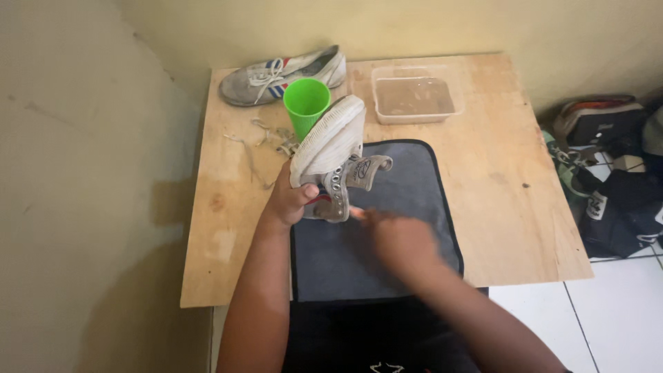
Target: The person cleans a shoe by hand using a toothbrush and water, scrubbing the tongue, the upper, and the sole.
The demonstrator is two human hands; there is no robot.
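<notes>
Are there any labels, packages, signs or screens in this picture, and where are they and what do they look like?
No packages, signs or screens.
Tongue label: an oval dark patch on the grey tongue of the shoe held by the left hand, over the dark mat.
Bag logo: a small white mark on dark bags on the floor at right; too small to make out.

A worn canvas shoe (331,155) with ribbed rubber sole, matt grey cloth mat (407,207), bare plywood table (504,173), glossy plastic cup (306,103).
</notes>
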